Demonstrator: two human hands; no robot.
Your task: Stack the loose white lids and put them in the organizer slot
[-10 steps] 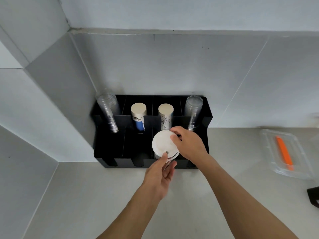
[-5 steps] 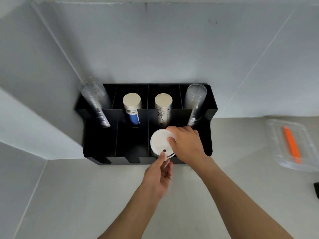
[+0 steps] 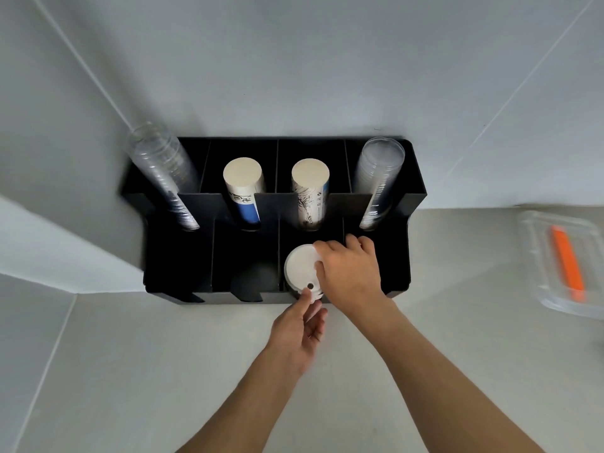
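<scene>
A stack of white lids (image 3: 300, 269) with a small dark hole near its front edge sits in the third front slot of the black organizer (image 3: 178, 256). My right hand (image 3: 351, 276) grips the stack from the right, fingers over its far rim and thumb on top. From below, my left hand (image 3: 299, 331) touches the stack's front edge with thumb and fingertips, near the slot's front notch. How many lids the stack holds is hidden.
The organizer's back row holds two clear cup stacks (image 3: 163, 174) (image 3: 379, 181) and two paper cup stacks (image 3: 243, 188) (image 3: 309, 191). A clear plastic box (image 3: 536, 256) with an orange item (image 3: 567, 266) lies on the counter at the right. Walls close in behind and to the left.
The lid stack has gone lower into the third front slot with both hands on it. The camera has moved closer to the organizer.
</scene>
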